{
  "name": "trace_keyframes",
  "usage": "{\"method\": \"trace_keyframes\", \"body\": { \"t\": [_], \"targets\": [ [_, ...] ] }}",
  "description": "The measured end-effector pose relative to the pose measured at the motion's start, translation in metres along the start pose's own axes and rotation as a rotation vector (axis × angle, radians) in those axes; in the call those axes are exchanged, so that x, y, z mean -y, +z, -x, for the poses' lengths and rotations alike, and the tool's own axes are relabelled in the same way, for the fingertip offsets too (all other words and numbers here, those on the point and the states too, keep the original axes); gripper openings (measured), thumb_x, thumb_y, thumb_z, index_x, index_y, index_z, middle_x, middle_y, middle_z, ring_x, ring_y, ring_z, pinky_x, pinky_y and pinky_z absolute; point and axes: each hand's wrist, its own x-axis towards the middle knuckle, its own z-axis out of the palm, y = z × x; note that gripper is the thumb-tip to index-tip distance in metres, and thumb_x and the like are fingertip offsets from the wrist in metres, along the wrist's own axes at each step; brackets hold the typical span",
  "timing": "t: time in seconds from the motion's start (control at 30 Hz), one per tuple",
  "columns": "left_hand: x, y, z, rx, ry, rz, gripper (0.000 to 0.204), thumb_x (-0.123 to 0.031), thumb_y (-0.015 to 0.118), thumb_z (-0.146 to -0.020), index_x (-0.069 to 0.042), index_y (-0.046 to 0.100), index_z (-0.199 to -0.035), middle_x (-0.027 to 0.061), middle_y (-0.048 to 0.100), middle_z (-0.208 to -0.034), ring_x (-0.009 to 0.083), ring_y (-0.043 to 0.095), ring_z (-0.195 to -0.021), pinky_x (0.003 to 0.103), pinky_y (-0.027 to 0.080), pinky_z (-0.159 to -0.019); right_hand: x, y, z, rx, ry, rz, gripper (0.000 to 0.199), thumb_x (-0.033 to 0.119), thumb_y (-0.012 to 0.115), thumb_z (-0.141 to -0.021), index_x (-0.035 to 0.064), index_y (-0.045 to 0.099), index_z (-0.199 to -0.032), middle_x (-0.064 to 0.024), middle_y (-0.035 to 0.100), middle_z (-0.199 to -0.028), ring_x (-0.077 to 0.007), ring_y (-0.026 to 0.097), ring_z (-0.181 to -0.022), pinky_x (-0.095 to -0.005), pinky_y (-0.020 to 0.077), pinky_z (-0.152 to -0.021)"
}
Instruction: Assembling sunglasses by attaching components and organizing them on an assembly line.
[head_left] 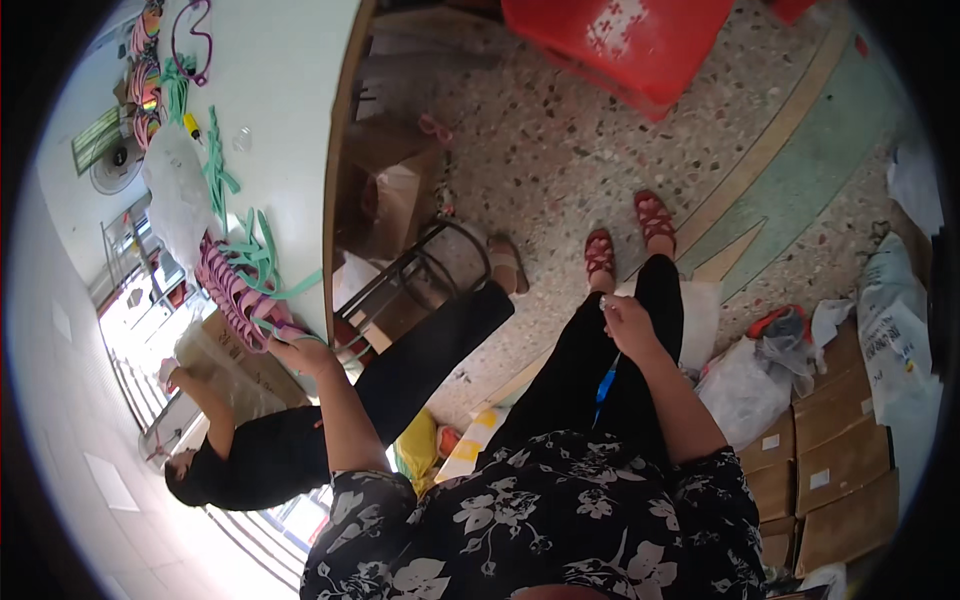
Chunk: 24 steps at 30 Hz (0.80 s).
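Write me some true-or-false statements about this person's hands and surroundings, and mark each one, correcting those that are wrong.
1. The left hand is at the near end of the long row of pink, plastic-looking frames. True.
2. The right hand rests on the smooth white tabletop. False: it is in front of the black trousers, away from the tabletop.
3. Someone in dark clothing is on the person's left. True.
4. The stacked boxes at lower right are green plastic. False: they are brown cardboard boxes.
5. The person wears red strappy sandals. True.
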Motion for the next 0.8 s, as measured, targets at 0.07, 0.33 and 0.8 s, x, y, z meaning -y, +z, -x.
{"method": "trace_keyframes", "body": {
  "t": [0.07, 0.33, 0.8],
  "targets": [
    [0.001, -0.002, 0.001, -0.019, 0.012, 0.02, 0.039, -0.026, 0.045, -0.097, 0.005, 0.051, -0.119, 0.0225, 0.059, -0.111, 0.034, 0.057, -0.099, 0.041, 0.044, -0.089, -0.024, 0.014, -0.01, -0.088, 0.125, -0.234, 0.02, 0.016, 0.055, -0.091, 0.0001, 0.063, -0.101, -0.0162, 0.066, -0.08, -0.0237, 0.069, -0.069, -0.0323, 0.0546, -0.061],
    [-0.006, -0.003, 0.006, 0.019, -0.048, 0.139, 0.035, -0.026, 0.047, -0.097, 0.005, 0.053, -0.111, 0.018, 0.06, -0.101, 0.0273, 0.057, -0.092, 0.036, 0.044, -0.086, -0.083, 0.017, -0.071, -0.34, 0.089, -0.004, 0.018, 0.014, 0.062, -0.084, 0.0042, 0.063, -0.098, -0.0154, 0.068, -0.088, -0.0275, 0.069, -0.078, -0.0379, 0.0536, -0.071],
    [-0.02, -0.011, 0.01, -0.022, -0.128, 0.126, 0.032, -0.025, 0.053, -0.094, 0.001, 0.058, -0.112, 0.0185, 0.064, -0.105, 0.0329, 0.061, -0.094, 0.039, 0.047, -0.084, 0.247, -0.029, -0.239, -0.48, -0.442, -0.531, 0.039, 0.018, 0.072, -0.074, 0.0004, 0.062, -0.108, -0.0176, 0.068, -0.097, -0.032, 0.065, -0.091, -0.0415, 0.0505, -0.082]
  ]
}}
